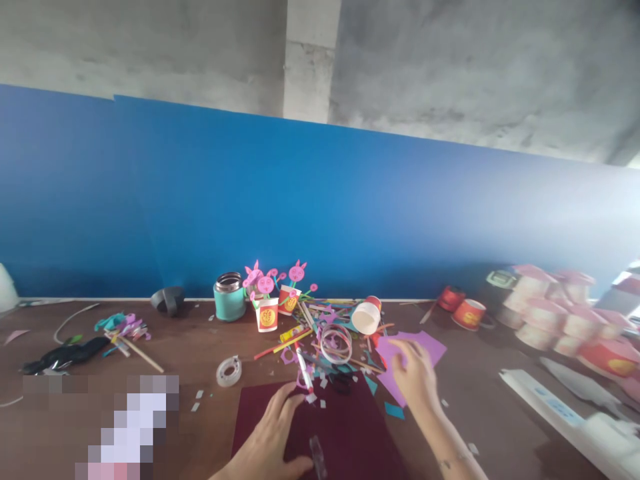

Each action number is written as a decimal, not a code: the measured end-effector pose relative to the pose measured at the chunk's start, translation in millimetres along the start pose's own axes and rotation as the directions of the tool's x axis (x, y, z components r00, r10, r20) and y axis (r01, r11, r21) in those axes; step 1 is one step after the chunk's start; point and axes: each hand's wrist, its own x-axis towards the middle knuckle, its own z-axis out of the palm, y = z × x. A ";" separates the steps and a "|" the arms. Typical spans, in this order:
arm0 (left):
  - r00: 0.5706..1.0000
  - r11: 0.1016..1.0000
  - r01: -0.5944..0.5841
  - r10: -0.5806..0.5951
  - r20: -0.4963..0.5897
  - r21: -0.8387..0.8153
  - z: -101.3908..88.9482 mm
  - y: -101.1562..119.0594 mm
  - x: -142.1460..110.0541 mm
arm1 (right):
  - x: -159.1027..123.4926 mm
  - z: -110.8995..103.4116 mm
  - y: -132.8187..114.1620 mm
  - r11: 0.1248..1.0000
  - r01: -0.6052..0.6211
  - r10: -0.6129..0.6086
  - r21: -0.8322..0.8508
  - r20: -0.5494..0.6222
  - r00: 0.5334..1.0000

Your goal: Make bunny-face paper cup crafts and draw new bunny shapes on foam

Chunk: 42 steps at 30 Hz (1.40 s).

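My left hand (275, 433) is over a dark maroon sheet (355, 420), its fingers spread and its thumb apart. Beside that thumb lies a small clear piece (317, 457), too blurred to name. A red-and-white marker (303, 368) lies just beyond the fingertips. My right hand (415, 373) is over a purple sheet of paper (430, 347), fingers loosely bent with a gap between them; nothing shows in its grasp. Black-handled scissors (341, 381) lie between my hands, partly on the maroon sheet.
A heap of coloured sticks and paper scraps surrounds a tape roll (336, 343). Behind are paper cups with pink paper figures (267, 315), a teal jar (230, 297) and a tipped white cup (366, 317). Another tape roll (229, 371) lies left; stacked cups (545, 313) and a power strip (550, 407) right.
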 end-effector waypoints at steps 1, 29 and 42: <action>0.999 0.998 0.053 -0.053 0.002 -0.025 -2.6 2.7 0.3 | -2.8 1.3 -21.5 0.989 0.061 -0.075 0.135 0.096 0.993; 0.988 0.998 -0.044 0.050 -0.148 0.045 -14.4 1.4 7.6 | 21.6 -6.6 2.3 0.938 0.000 0.118 -0.347 0.318 0.941; 0.990 0.999 -0.023 0.028 -0.138 0.035 -21.8 7.1 10.9 | 81.2 31.1 -15.2 0.919 -0.088 0.179 -0.384 0.209 0.961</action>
